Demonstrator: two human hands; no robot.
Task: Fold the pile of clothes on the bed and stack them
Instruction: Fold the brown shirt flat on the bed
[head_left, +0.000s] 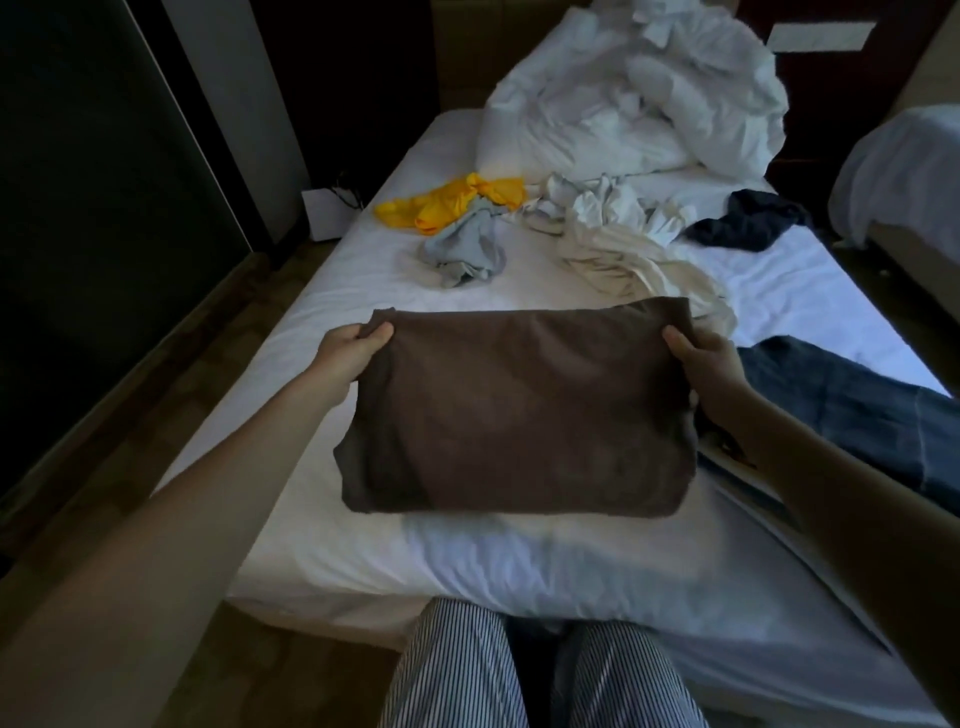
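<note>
Pinching the far corners of the folded brown garment (519, 410): left grip (358, 345) closing on the left corner, right grip (701, 358) closing on the right corner, thumbs on top, fingers tucked under the cloth. Holding both corners level, likely for squaring the far edge and stopping the layers from sliding apart. Lying as a rough rectangle on the near end of the bed (291, 332), straight ahead of the striped trousers (457, 670). Probably being set down as the base of the stack or readied for one more fold, cannot tell which. Waiting unfolded further up: yellow garment (452, 205), grey garment (462, 249) touching it, cream garment (623, 249), navy garment (748, 223). Sprawling beside the right forearm: jeans (857, 410). Sitting bunched at the head end, clear of the folding area: white duvet (639, 93).
</note>
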